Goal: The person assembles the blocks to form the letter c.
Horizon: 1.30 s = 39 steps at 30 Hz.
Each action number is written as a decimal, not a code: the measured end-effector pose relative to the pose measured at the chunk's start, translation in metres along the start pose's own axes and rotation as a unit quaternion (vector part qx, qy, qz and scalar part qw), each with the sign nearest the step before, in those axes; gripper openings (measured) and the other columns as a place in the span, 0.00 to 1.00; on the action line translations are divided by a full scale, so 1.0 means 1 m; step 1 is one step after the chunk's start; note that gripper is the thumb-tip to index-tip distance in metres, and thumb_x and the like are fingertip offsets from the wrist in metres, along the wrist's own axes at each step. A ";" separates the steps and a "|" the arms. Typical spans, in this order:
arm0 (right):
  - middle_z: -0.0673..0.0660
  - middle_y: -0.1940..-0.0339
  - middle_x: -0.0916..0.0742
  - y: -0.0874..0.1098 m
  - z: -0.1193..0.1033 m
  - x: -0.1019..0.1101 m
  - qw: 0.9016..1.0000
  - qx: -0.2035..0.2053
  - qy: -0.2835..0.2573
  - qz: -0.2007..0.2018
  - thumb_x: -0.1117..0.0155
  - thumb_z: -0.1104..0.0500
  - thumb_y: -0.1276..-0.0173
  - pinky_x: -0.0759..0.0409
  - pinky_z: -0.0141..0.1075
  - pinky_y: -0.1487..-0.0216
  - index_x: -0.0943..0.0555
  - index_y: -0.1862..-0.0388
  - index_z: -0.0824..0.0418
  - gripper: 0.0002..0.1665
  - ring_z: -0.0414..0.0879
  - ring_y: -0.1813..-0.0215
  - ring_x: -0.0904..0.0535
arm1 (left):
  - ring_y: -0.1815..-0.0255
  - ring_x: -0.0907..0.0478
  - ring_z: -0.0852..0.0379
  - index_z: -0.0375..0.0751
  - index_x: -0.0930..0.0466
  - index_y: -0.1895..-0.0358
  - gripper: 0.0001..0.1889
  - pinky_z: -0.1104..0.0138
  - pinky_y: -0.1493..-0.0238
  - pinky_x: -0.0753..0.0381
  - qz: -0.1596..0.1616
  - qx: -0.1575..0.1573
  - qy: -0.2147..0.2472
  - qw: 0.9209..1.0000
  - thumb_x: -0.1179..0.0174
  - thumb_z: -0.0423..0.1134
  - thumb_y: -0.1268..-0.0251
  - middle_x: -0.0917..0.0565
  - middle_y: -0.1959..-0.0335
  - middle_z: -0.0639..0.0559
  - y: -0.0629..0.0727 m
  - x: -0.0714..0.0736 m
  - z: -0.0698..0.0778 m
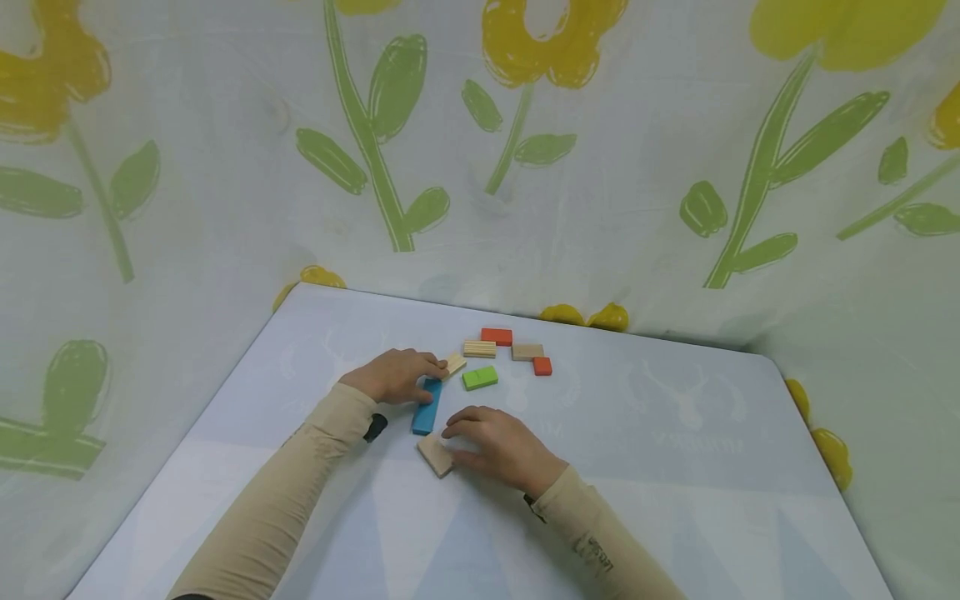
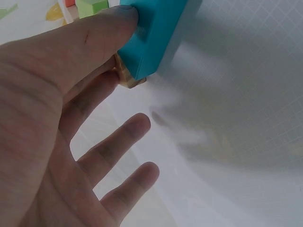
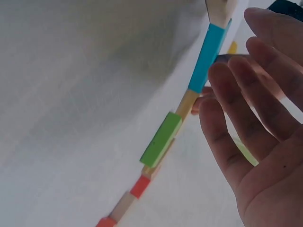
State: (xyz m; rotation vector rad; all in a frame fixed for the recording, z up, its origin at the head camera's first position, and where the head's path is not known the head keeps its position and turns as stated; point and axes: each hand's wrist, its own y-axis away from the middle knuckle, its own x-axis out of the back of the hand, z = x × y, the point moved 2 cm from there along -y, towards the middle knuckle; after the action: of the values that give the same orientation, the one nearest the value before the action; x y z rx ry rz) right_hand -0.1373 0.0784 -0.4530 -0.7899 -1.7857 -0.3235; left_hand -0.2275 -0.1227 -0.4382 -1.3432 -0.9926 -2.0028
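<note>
My left hand [image 1: 393,375] reaches over a blue block [image 1: 425,412]; its thumb lies against the blue face and its fingertips are at the end of a small wooden block [image 1: 455,364] beyond. In the left wrist view, the ring and little fingers stretch out free. My right hand [image 1: 498,446] is beside a wider plain wooden block [image 1: 435,456] at the near end of the blue one, fingers relaxed and only slightly bent. The right wrist view has those fingers apart from the blocks. A green block [image 1: 480,377] lies just right of the small wooden one.
Farther back on the white table [image 1: 675,425] are a ridged wooden block [image 1: 480,349], a red block [image 1: 497,337], a plain wooden block [image 1: 527,352] and a small red block [image 1: 542,366]. A flower-patterned cloth [image 1: 615,192] hangs behind the table's back edge.
</note>
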 end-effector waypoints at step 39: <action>0.53 0.36 0.19 -0.009 0.049 0.036 0.971 -0.089 0.024 0.222 0.26 0.61 0.35 0.19 0.42 0.39 0.22 0.33 0.54 0.31 0.48 0.36 0.22 | 0.29 0.29 0.44 0.49 0.23 0.31 0.27 0.49 0.31 0.28 -0.002 -0.001 -0.011 1.000 0.32 0.45 0.32 0.27 0.28 0.50 0.001 0.002 0.004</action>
State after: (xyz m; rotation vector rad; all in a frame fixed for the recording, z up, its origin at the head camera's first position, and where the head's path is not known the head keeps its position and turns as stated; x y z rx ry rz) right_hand -0.1861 0.1122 -0.4364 -1.2692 -1.4964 -0.2031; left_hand -0.2252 -0.1208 -0.4353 -1.3685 -1.0028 -1.9965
